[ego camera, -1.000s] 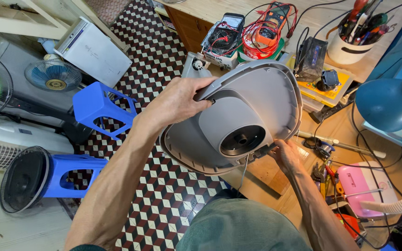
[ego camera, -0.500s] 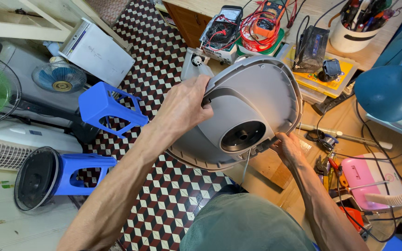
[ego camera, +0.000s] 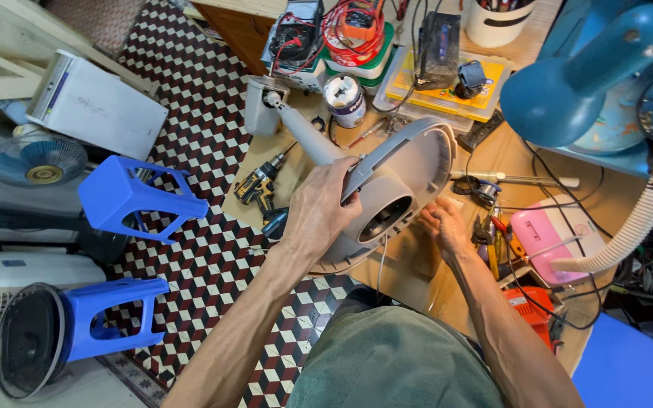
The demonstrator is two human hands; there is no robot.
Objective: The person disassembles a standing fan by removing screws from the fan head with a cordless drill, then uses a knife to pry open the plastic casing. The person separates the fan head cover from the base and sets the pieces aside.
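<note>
hands on grey fan housing [ego camera: 406, 177]
left hand [ego camera: 319, 211] grips its rim; right hand [ego camera: 441, 227] rests loosely curled on the wooden workbench [ego camera: 508, 159] beside it.

A wooden tabletop [ego camera: 493, 159] is crowded with a cordless drill [ego camera: 257, 189], a small round tin [ego camera: 344, 98], a yellow tray [ego camera: 447, 94], a pink box [ego camera: 549, 238] and pliers [ego camera: 493, 242]. Beside it, two blue stools [ego camera: 134, 200] and a white box [ego camera: 96, 106] are set on the checkered floor [ego camera: 213, 257].
</note>
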